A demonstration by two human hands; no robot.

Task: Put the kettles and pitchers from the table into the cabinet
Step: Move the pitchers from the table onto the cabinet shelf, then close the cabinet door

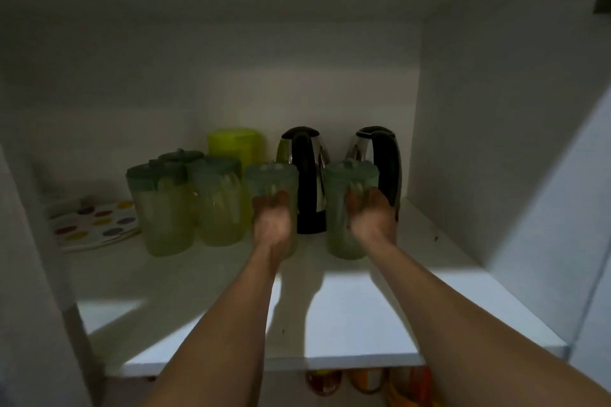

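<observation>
— What stood on the shelf (205,277) at that moment, from the left side?

— At the far left lay a plate with coloured dots (94,225), flat. Next to it stood a group of green pitchers (185,205) with dark lids, close together, and behind them a bright yellow-green container (235,145). Then came my left hand (272,225), closed around the handle side of one green pitcher (271,182). Its bottom was hidden by my hand, so I could not tell if it already rested on the shelf.

— And to the right of it?

— Behind and between my hands stood a steel kettle with black handle (305,175), and a second kettle (377,155) near the right wall of the cabinet (463,142). My right hand (372,218) was wrapped around the handle of another pitcher (347,208), which seemed to sit on the shelf just in front of that kettle.

— What could have gone wrong from there?

— The cabinet was dark and the things stood tightly. If I pushed the left pitcher further in, it could knock the first kettle or the pitchers beside it. If I opened the hand before the bottom was flat, it could tip — the lids looked loose, though I was not sure. Also my right knuckles were very near the second kettle, so pulling out fast could drag it.
</observation>
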